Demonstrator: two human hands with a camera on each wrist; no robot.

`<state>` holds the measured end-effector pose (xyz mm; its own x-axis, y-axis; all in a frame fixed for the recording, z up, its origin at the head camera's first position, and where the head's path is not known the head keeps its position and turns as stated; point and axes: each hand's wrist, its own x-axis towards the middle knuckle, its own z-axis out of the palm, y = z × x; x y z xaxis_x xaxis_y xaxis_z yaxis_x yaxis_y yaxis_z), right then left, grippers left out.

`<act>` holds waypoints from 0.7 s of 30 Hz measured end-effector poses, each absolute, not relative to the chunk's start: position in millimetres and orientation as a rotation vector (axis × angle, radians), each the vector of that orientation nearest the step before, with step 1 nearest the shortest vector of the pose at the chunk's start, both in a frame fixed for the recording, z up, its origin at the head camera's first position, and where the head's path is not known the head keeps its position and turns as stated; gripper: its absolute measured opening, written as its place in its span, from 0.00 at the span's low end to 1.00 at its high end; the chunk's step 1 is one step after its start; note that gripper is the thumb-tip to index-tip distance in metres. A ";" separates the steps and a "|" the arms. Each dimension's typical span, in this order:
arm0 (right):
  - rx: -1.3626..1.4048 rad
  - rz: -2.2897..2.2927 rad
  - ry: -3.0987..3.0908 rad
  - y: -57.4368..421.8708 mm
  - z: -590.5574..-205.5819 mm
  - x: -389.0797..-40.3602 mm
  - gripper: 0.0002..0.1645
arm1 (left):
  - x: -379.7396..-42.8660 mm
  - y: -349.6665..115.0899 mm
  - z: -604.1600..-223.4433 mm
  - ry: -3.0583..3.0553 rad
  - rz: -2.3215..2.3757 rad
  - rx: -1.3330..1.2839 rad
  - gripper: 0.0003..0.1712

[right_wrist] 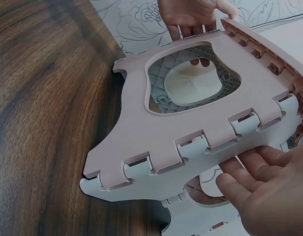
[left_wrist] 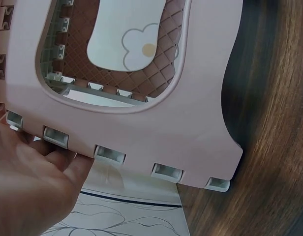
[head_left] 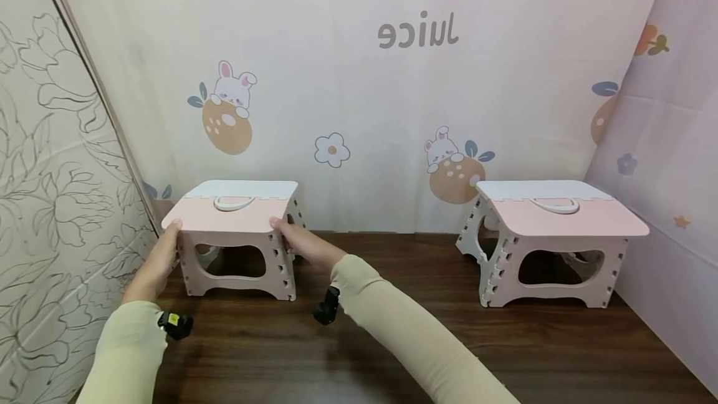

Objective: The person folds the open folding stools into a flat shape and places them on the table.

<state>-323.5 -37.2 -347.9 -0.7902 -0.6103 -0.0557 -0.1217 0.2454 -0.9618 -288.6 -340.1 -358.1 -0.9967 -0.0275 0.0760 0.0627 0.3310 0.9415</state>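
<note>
Pink-and-white folding step stool (head_left: 224,222), upright, left of the wood-grain surface (head_left: 426,267) | we judged it light, stiff plastic, best gripped at both short ends | our left hand (head_left: 154,260) and right hand (head_left: 305,242) grasped those ends | long axis ran left-right, pink half (head_left: 196,214) facing us.

Two folding stools (head_left: 219,222) are standing, one left hand (head_left: 154,267) and one right hand (head_left: 308,245) are holding one stool, two handles (head_left: 234,207) are showing, two sleeves (head_left: 409,329) and two black wrist devices (head_left: 176,325) are appearing, two printed rabbits (head_left: 231,91), one word (head_left: 424,31) and one star (head_left: 681,222) are showing
</note>
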 end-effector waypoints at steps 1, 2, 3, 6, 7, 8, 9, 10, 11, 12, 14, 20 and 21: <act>-0.670 -1.565 2.105 -36.5 -348.3 -323.9 0.50 | -288.4 -339.4 -358.0 -2.507 -1.765 -0.037 0.46; -0.671 -1.563 2.108 -35.8 -348.4 -324.1 0.50 | -288.2 -338.5 -357.9 -2.513 -1.755 -0.034 0.46; -0.673 -1.563 2.107 -35.1 -348.9 -324.5 0.50 | -288.2 -337.8 -357.6 -2.515 -1.753 -0.028 0.47; -0.682 -1.559 2.110 -32.8 -349.2 -325.0 0.50 | -288.5 -335.6 -357.0 -2.533 -1.728 0.006 0.47; -0.686 -1.557 2.113 -31.8 -348.7 -325.1 0.50 | -288.7 -334.7 -356.8 -2.533 -1.721 0.013 0.47; -0.688 -1.553 2.117 -30.7 -348.1 -325.1 0.50 | -288.9 -333.8 -356.5 -2.533 -1.717 0.020 0.47; -0.693 -1.548 2.122 -29.6 -347.6 -325.2 0.50 | -289.0 -333.0 -356.2 -2.531 -1.715 0.022 0.47; -0.697 -1.541 2.131 -28.3 -346.8 -325.1 0.50 | -288.7 -332.0 -356.1 -2.535 -1.707 0.021 0.47; -0.700 -1.535 2.139 -26.9 -346.3 -325.0 0.49 | -288.3 -330.8 -356.3 -2.534 -1.702 0.014 0.47; -0.702 -1.531 2.144 -25.2 -346.1 -324.9 0.49 | -287.8 -329.5 -356.4 -2.535 -1.701 0.002 0.47; -0.709 -1.524 2.150 -21.8 -346.0 -324.6 0.48 | -287.2 -327.1 -356.9 -2.532 -1.715 -0.010 0.47; -0.732 -1.541 2.129 -12.1 -346.7 -324.6 0.46 | -290.0 -319.8 -358.9 -2.464 -1.782 -0.057 0.46; -0.734 -1.540 2.130 -10.7 -346.9 -324.9 0.46 | -290.6 -318.6 -359.1 -2.459 -1.787 -0.063 0.46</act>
<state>-324.9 -10.7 -346.9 -0.7775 -0.6285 -0.0222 -0.1758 0.2512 -0.9518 -290.6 -318.6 -359.1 -0.9940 -0.0259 0.1060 0.0929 0.3098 0.9463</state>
